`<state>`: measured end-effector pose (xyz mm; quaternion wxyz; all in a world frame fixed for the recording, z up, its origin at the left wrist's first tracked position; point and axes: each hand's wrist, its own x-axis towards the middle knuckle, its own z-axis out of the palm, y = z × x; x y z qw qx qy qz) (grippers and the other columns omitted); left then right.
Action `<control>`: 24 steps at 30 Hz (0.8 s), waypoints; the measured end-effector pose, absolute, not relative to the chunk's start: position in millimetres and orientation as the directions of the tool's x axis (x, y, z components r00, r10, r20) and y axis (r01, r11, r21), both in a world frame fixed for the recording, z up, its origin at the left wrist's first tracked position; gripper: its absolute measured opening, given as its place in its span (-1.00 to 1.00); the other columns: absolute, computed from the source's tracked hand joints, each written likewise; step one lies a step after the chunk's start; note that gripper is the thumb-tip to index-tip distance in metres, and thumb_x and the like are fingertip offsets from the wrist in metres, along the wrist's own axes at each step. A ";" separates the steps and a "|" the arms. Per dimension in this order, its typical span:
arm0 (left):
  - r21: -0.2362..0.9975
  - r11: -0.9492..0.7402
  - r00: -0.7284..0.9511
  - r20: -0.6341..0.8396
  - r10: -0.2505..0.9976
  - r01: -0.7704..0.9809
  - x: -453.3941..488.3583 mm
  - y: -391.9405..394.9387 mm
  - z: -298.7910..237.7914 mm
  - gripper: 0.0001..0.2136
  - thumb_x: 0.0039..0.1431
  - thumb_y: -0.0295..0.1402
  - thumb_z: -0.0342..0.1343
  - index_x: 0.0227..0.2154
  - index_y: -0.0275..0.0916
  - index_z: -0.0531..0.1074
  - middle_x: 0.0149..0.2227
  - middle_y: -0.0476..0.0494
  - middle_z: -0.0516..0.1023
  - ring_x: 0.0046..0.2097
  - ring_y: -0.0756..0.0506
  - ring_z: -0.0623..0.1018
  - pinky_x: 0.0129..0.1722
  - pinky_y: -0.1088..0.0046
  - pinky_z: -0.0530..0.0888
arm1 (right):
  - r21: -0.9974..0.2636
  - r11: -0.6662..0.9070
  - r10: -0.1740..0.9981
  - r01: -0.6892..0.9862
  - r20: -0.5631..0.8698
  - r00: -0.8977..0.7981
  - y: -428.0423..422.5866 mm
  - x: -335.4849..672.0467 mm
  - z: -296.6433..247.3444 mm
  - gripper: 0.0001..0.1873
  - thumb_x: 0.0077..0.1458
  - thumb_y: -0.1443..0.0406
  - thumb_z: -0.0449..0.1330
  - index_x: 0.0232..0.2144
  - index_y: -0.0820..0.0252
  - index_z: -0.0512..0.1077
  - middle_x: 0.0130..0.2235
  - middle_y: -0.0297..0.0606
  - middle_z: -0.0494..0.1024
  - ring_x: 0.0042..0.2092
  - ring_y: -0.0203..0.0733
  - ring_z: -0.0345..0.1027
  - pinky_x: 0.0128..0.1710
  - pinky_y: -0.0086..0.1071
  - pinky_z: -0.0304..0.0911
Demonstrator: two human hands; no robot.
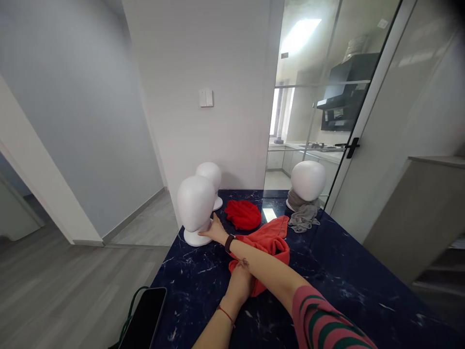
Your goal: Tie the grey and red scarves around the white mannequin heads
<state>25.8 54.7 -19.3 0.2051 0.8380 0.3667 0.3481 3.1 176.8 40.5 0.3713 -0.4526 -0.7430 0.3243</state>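
- With the right grip (216, 231), clasping the front white head form (196, 201) low at the neck, upright on the worktop (345, 271) near the left edge.
- Possibly risking a topple over that edge, if pushing sideways so far below a bulky top.
- With the left grip (240, 281), resting on the near part of the coral scarf (271, 230), mid-worktop; hiding the fingers beneath the right forearm (272, 264), so being unable to tell pinch from plain touch.
- Perhaps courting a snag, holding that forearm and the wristband (229, 243) right over the cloth.
- Crowding the rear white head form (211, 170) just behind, possibly inviting a knock-on fall from any backward shove.
- Leaving little space between coral scarf and bright red cloth (243, 214), possibly dragging both in one sweep.
- Farther out, showing a grey scarf (304, 218) bunched below the far-right head form (308, 180), likely avoiding harm.
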 end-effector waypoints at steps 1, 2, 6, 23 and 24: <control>0.629 -0.638 0.478 0.436 0.763 0.444 24.5 54.2 -15.9 -0.56 0.08 -0.60 -0.13 -0.01 -0.17 0.40 0.06 -0.17 0.45 0.07 -0.16 0.44 0.11 0.21 0.36 | -0.806 0.373 0.916 0.460 0.239 -0.323 169.9 15.7 45.7 0.04 -0.24 0.07 0.35 0.19 0.36 0.00 0.22 0.10 0.08 0.25 0.20 -0.10 0.17 -0.03 -0.11; 0.661 -0.617 0.452 0.435 0.779 0.426 22.9 54.1 -13.2 -0.57 0.10 -0.58 -0.12 0.00 -0.18 0.38 0.06 -0.19 0.44 0.07 -0.15 0.44 0.10 0.22 0.36 | -0.792 0.381 0.910 0.476 0.231 -0.344 162.4 32.1 50.1 -0.01 -0.23 0.06 0.35 0.17 0.35 0.06 0.21 0.09 0.13 0.23 0.19 -0.05 0.17 -0.03 -0.09; 0.772 -0.465 0.234 0.402 0.885 0.433 15.6 57.4 -9.5 -0.64 0.17 -0.48 -0.14 0.00 -0.24 0.34 0.03 -0.24 0.46 0.06 -0.14 0.44 0.09 0.20 0.34 | -0.685 0.462 0.865 0.563 0.208 -0.457 128.3 127.3 52.4 -0.25 -0.14 -0.02 0.28 0.09 0.09 0.26 0.12 -0.10 0.32 0.15 0.09 0.15 0.15 -0.02 -0.06; 0.619 -0.537 0.364 0.395 0.843 0.573 19.1 27.0 -8.8 -0.26 0.03 -0.33 0.14 0.25 -0.04 -0.07 0.30 -0.19 -0.03 0.30 -0.23 0.01 0.22 0.09 0.09 | -0.995 0.075 0.941 -0.064 0.092 -0.327 54.6 196.7 21.2 -0.63 -0.03 0.22 0.19 -0.11 0.13 0.37 -0.13 -0.27 0.48 -0.05 -0.13 0.33 -0.03 -0.28 0.23; 0.584 -0.526 0.334 0.411 0.848 0.618 18.7 28.6 -10.9 -0.28 0.03 -0.39 0.12 0.25 -0.03 -0.06 0.28 -0.19 0.00 0.29 -0.21 0.05 0.21 0.11 0.12 | -0.994 0.063 0.911 -0.091 0.094 -0.403 56.0 195.2 23.9 -0.61 -0.06 0.21 0.23 -0.12 0.13 0.39 -0.12 -0.29 0.48 -0.04 -0.13 0.33 -0.03 -0.28 0.23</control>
